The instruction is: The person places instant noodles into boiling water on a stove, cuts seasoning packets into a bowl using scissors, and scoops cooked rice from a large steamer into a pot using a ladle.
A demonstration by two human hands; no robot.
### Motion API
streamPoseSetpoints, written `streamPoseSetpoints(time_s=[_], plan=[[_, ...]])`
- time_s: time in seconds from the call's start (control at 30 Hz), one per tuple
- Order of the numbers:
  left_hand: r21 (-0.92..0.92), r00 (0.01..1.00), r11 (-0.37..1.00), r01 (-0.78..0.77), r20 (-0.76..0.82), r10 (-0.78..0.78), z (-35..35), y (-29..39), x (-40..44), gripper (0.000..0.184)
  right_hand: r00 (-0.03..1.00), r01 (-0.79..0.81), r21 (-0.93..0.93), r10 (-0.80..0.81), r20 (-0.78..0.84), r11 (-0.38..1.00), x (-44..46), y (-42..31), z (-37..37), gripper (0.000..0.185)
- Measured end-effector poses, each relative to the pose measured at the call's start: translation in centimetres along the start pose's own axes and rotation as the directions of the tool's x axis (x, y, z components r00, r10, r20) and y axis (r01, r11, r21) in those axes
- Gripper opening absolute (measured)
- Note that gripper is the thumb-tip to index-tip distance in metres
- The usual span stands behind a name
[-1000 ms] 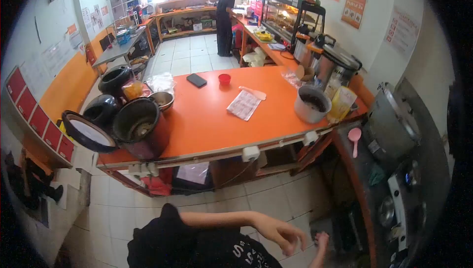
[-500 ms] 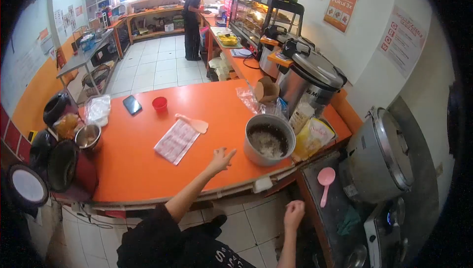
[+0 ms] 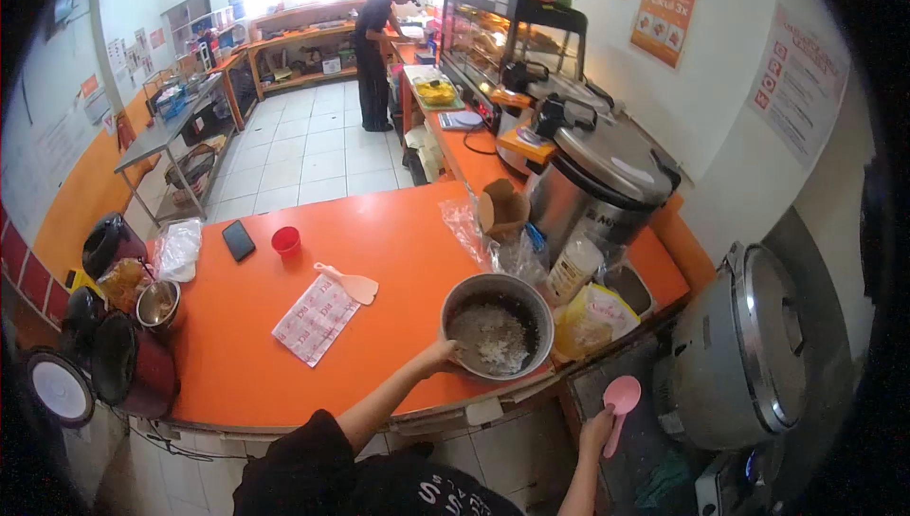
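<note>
The left hand appears to grasp the left rim of the round grey metal pot, which holds whitish grains near the front edge of the flat orange tabletop; a hard pull could tip it. Right of the pot, the right hand grips the round-bowled pink ladle; a loose pinch could drop it.

We held our left arm stretched out diagonally from near left toward far right, the left hand at its end. Our right forearm angled up at near right, the right hand nearer, its fingers curled closed.
</note>
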State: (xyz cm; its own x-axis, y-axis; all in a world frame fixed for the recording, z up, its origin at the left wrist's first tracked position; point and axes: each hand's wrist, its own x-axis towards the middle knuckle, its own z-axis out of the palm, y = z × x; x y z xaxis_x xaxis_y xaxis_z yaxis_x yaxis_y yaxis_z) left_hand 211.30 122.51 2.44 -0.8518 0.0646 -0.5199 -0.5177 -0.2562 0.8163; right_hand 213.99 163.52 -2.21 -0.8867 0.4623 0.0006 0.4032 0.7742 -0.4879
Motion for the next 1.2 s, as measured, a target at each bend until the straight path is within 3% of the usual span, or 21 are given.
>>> streamPoseSetpoints(time_s=[0.07,0.17,0.23,0.27,0.3,0.33,0.4,0.47,0.5,0.57,0.6,0.63,0.67,0.73,0.77,0.83,0.9,1.0,1.07,1.13,1.2], plan=[[0.033,1.000,0.999,0.008,-0.008,-0.007,0.6,0.8,-3.2,0.042,0.999,-0.039,0.076,0.038,0.018,0.996,-0.1,0.6,-1.6,0.040],[-0.052,0.996,0.995,0.090,0.005,-0.090,0.3,-2.8,-4.9,0.040,0.994,-0.092,0.417,0.109,-0.017,0.904,0.2,6.0,-1.6,0.040],[-0.033,0.975,0.974,0.222,-0.004,-0.222,2.8,-1.1,-8.7,0.047,0.990,0.091,0.040,-0.087,-0.109,0.995,-0.4,9.0,-3.4,0.038],[-0.066,0.995,0.993,0.103,0.022,-0.102,5.9,-0.1,-11.7,0.048,0.982,0.038,0.146,-0.010,-0.188,0.989,-1.3,9.2,-5.1,0.037],[-0.026,0.999,0.999,-0.039,0.033,0.040,8.8,1.1,-14.4,0.045,1.000,-0.012,-0.060,0.010,-0.030,0.998,-1.2,10.4,-6.5,0.039],[0.010,0.983,0.984,-0.181,0.043,0.180,11.7,2.3,-17.2,0.042,0.995,0.023,-0.015,-0.025,-0.100,1.000,-1.7,10.4,-8.6,0.039],[-0.028,0.978,0.983,-0.181,0.100,0.183,14.9,0.4,-16.9,0.039,0.995,-0.013,-0.056,0.007,-0.096,0.998,-1.9,12.9,-10.1,0.035],[-0.235,0.966,0.949,0.210,0.199,-0.164,14.1,-3.4,-13.0,0.046,0.989,0.105,-0.204,-0.124,-0.080,0.973,-1.1,16.8,-9.5,0.034],[-0.170,0.971,0.961,0.217,0.136,-0.195,15.1,-4.2,-11.0,0.037,0.995,0.083,-0.036,-0.085,-0.059,0.996,-1.5,14.5,-12.4,0.035],[-0.011,0.970,0.969,0.245,-0.004,-0.245,18.0,-5.3,-8.2,0.023,0.993,0.098,-0.167,-0.085,0.087,0.981,-1.3,15.3,-12.4,0.032],[0.123,0.995,0.989,0.080,0.056,-0.088,19.0,-6.7,-7.7,0.021,0.995,0.072,0.069,-0.077,0.064,0.995,-0.3,18.1,-10.0,0.026],[0.238,0.991,0.966,-0.098,0.114,0.072,20.0,-8.2,-7.2,0.021,0.990,0.118,0.012,-0.119,0.076,0.993,-1.0,17.2,-11.3,0.024],[0.055,0.997,0.998,0.030,0.071,-0.034,20.5,-8.7,-5.4,0.020,0.979,0.178,-0.037,-0.174,0.105,0.983,-1.4,16.3,-12.9,0.022],[0.127,0.998,0.992,-0.006,0.065,-0.002,21.0,-9.3,-4.1,0.018,0.928,0.353,-0.022,-0.347,0.133,0.935,-1.6,14.0,-17.9,0.020],[0.381,0.983,0.910,-0.166,0.137,0.122,21.9,-9.7,-3.8,0.018,0.886,0.447,0.037,-0.449,0.114,0.894,-0.9,13.7,-20.6,0.019],[0.710,0.879,0.517,-0.477,0.377,0.293,22.6,-10.9,-3.0,0.016,0.732,0.679,0.087,-0.681,-0.008,0.729,-1.0,11.0,-26.3,0.021],[0.735,0.851,0.432,-0.523,0.424,0.310,24.2,-10.8,-3.4,0.022,0.556,0.827,-0.004,-0.817,-0.153,0.563,0.4,7.8,-33.9,0.025],[0.461,0.973,0.869,-0.179,0.213,0.087,27.5,-9.2,-3.5,0.030,0.451,0.772,-0.289,-0.808,-0.378,0.566,5.6,3.6,-42.4,0.026],[0.365,0.981,0.927,-0.080,0.192,0.009,29.1,-8.0,-3.5,0.037,0.437,0.743,-0.286,-0.762,-0.479,0.606,10.4,0.5,-46.6,0.029],[0.335,0.980,0.941,-0.043,0.197,-0.026,30.0,-6.8,-3.7,0.043,0.527,0.663,-0.412,-0.781,-0.336,0.625,17.3,-0.5,-48.2,0.039],[0.318,0.979,0.948,-0.024,0.202,-0.042,30.4,-5.8,-4.1,0.049,0.780,0.518,-0.560,-0.626,-0.001,0.646,23.1,-1.3,-48.9,0.052]])
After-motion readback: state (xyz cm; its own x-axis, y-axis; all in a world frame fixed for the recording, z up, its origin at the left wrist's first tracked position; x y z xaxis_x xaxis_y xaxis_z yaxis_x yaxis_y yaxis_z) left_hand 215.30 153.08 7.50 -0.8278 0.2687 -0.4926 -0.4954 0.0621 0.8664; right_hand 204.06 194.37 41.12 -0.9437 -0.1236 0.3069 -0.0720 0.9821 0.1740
